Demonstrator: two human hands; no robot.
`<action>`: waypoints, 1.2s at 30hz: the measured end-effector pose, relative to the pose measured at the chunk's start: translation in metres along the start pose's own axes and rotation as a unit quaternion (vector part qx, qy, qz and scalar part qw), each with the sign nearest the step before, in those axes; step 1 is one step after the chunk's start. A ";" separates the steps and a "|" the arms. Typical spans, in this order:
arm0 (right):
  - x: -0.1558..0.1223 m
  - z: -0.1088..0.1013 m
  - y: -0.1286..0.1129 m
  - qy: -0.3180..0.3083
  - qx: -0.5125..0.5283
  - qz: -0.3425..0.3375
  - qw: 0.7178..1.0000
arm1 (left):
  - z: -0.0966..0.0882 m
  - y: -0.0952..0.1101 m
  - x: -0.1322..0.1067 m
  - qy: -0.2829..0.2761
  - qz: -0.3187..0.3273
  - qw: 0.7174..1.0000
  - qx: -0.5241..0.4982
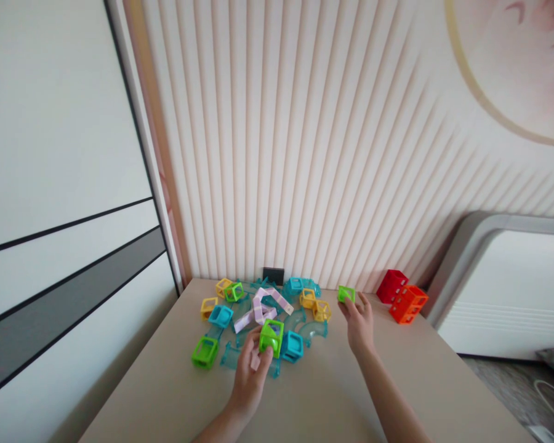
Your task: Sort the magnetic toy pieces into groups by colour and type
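My left hand (252,375) is closed around a green cube block (271,336) with open window-like sides, held over the pile near the table's middle. Farther right, my right hand (360,323) has its fingers on another green cube block (346,293) toward the back of the table. Beside the left hand's block sits a blue cube block (292,346). A third green cube block (205,352) lies to the left of my left hand. Clear teal track pieces (314,331) and a pale purple-and-white angled strip (265,306) are spread between the hands and the wall.
Red blocks (391,286) and orange blocks (409,304) stand at the table's back right. Several yellow cube blocks (322,311) are among the pile. A small black box (273,275) is against the ribbed wall (268,135). A white cabinet (64,154) borders the left side.
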State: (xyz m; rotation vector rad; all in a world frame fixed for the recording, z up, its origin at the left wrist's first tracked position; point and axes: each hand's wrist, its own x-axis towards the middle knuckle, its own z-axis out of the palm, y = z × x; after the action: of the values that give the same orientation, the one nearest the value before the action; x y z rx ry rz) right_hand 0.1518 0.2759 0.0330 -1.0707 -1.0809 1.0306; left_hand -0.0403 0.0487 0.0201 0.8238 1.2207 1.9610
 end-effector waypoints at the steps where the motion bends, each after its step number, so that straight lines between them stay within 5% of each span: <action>1: -0.014 0.004 -0.004 -0.010 0.026 0.002 1.000 | 0.001 0.001 -0.001 -0.015 -0.003 1.000 -0.008; 8: -0.110 0.037 -0.023 -0.150 0.223 0.094 0.959 | 0.008 0.007 -0.012 -0.108 -0.001 0.992 -0.061; 11: -0.131 0.038 -0.020 -0.193 0.222 0.114 0.949 | 0.007 0.009 -0.009 -0.085 -0.014 0.996 -0.038; 16: -0.145 0.032 -0.010 -0.216 0.183 0.121 0.952 | -0.001 0.007 0.005 0.036 0.007 0.999 -0.016; 20: -0.150 0.031 -0.010 -0.246 0.172 0.113 0.947 | -0.006 -0.002 0.009 0.067 -0.008 0.997 -0.034; 29: -0.154 0.030 -0.005 -0.237 0.172 0.104 0.951 | 0.000 0.001 0.001 -0.005 -0.090 0.973 -0.211; 36: -0.165 0.032 -0.017 -0.260 0.165 0.047 0.950 | 0.004 0.010 -0.002 -0.046 -0.130 0.969 -0.204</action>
State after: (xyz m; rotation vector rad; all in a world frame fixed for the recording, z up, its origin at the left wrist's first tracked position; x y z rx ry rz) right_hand 0.0952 0.1170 0.0284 -0.5927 -1.2191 1.5649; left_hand -0.0381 0.0462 0.0303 0.5097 0.7847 1.8444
